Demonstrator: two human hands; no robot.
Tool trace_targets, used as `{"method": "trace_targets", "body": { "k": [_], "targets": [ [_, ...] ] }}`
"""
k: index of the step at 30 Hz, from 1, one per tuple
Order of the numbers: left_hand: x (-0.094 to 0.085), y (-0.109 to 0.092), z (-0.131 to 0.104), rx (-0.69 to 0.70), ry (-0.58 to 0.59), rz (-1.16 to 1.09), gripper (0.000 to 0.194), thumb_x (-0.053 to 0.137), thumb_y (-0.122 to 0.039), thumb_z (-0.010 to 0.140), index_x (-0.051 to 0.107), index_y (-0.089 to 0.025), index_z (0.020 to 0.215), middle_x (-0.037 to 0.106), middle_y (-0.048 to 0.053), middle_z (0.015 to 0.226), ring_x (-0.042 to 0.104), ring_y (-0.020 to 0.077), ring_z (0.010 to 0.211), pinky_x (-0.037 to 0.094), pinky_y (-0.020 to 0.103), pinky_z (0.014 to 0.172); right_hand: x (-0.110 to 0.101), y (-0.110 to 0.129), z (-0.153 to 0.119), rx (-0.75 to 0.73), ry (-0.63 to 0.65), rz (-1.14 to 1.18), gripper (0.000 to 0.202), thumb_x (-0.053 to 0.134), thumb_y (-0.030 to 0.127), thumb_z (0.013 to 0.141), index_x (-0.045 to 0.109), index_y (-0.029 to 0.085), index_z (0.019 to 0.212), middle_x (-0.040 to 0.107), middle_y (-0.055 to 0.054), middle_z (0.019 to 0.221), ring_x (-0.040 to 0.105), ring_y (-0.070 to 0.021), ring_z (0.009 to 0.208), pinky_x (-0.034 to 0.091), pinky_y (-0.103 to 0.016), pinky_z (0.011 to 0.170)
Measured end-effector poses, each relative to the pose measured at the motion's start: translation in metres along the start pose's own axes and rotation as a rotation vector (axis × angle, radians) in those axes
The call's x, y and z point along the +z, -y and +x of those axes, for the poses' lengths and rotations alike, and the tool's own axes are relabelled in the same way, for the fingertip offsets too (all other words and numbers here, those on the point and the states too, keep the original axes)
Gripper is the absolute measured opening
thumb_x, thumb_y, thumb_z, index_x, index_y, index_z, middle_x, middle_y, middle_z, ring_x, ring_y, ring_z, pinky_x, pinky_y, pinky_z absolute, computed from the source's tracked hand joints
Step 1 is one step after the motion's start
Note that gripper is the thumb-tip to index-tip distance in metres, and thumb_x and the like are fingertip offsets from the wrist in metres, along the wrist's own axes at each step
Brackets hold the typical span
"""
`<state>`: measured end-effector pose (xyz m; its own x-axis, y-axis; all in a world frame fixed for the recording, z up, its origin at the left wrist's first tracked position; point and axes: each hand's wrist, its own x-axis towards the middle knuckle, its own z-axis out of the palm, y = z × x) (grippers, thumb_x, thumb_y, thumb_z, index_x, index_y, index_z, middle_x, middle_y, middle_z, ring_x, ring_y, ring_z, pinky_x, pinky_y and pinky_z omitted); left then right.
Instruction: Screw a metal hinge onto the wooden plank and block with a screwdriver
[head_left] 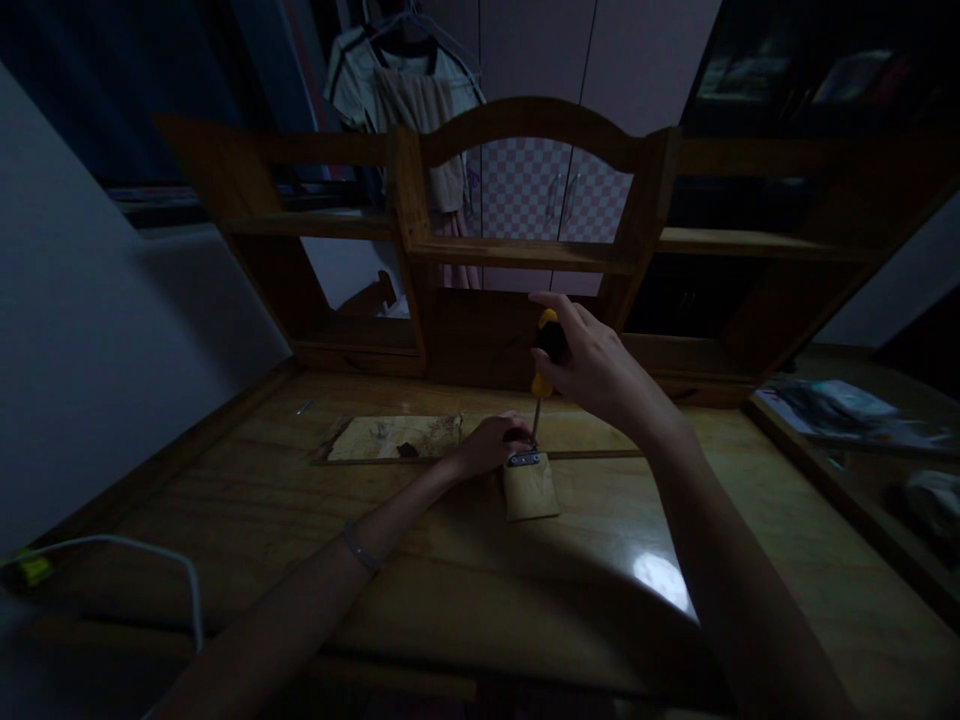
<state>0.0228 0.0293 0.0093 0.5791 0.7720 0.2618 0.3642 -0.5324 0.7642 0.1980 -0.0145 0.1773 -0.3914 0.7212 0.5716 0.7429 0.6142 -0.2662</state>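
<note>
My right hand [589,360] is closed around the yellow and black handle of a screwdriver [545,380], held nearly upright. Its metal shaft points down to a small metal bracket [524,459]. The bracket lies at the top edge of a small wooden block [532,490]. My left hand [495,443] is at the bracket's left side, fingers bent in by the screwdriver's tip; what they pinch, if anything, is too small and dark to make out. Behind the hands a long wooden board [397,438] lies flat, its left part stained, with a dark patch.
All this lies on a wooden desk [360,560]. A wooden shelf unit [525,255] rises along its back. At far left on the desk is a small thin metal piece [304,407]. A white cable [150,548] curves at lower left. Bagged items [847,400] lie at right.
</note>
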Motion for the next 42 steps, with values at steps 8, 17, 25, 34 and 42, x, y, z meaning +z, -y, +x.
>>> {"method": "trace_targets", "body": {
  "k": [8, 17, 25, 34, 42],
  "targets": [
    [0.001, -0.005, -0.001, -0.027, -0.020, -0.020, 0.009, 0.065, -0.014, 0.080, 0.070, -0.016, 0.087, 0.064, 0.003, 0.089, 0.061, 0.0161, 0.084, 0.045, 0.024, 0.076, -0.002, 0.003, -0.001, -0.012, 0.023, -0.044, 0.045, 0.053, 0.031, 0.092, 0.045, 0.021, 0.135, 0.059, -0.013, 0.128, 0.060, -0.0297, 0.113, 0.046, -0.044, 0.097],
    [0.001, 0.000, 0.000, 0.010, -0.024, 0.017, 0.009, 0.064, -0.010, 0.080, 0.067, -0.015, 0.087, 0.063, 0.002, 0.090, 0.060, 0.0152, 0.085, 0.044, 0.025, 0.077, 0.005, -0.002, 0.000, -0.016, 0.012, 0.007, 0.055, 0.054, 0.022, 0.089, 0.038, 0.023, 0.142, 0.055, -0.013, 0.133, 0.058, -0.0293, 0.118, 0.045, -0.045, 0.099],
    [0.001, -0.003, 0.000, -0.038, -0.042, -0.015, 0.007, 0.069, -0.014, 0.078, 0.066, -0.015, 0.084, 0.060, 0.000, 0.084, 0.059, 0.0135, 0.079, 0.044, 0.023, 0.073, 0.003, -0.001, -0.001, -0.034, 0.017, 0.032, 0.048, 0.053, 0.023, 0.085, 0.041, 0.024, 0.132, 0.055, -0.013, 0.131, 0.058, -0.0299, 0.115, 0.045, -0.047, 0.096],
    [-0.004, -0.003, -0.001, 0.002, -0.054, -0.017, 0.010, 0.070, -0.017, 0.078, 0.072, -0.015, 0.088, 0.067, 0.003, 0.089, 0.063, 0.0151, 0.082, 0.047, 0.024, 0.075, 0.004, -0.002, 0.000, -0.032, 0.040, 0.006, 0.052, 0.056, 0.020, 0.086, 0.041, 0.025, 0.136, 0.054, -0.011, 0.132, 0.058, -0.0290, 0.114, 0.047, -0.043, 0.093],
    [-0.002, -0.009, -0.002, -0.090, 0.050, -0.274, 0.027, 0.066, -0.019, 0.083, 0.073, -0.014, 0.108, 0.076, 0.008, 0.101, 0.071, 0.0192, 0.094, 0.052, 0.028, 0.087, 0.004, 0.001, -0.003, -0.010, 0.025, -0.010, 0.054, 0.055, 0.019, 0.084, 0.042, 0.023, 0.137, 0.054, -0.011, 0.122, 0.060, -0.0265, 0.103, 0.047, -0.043, 0.092]
  ]
}}
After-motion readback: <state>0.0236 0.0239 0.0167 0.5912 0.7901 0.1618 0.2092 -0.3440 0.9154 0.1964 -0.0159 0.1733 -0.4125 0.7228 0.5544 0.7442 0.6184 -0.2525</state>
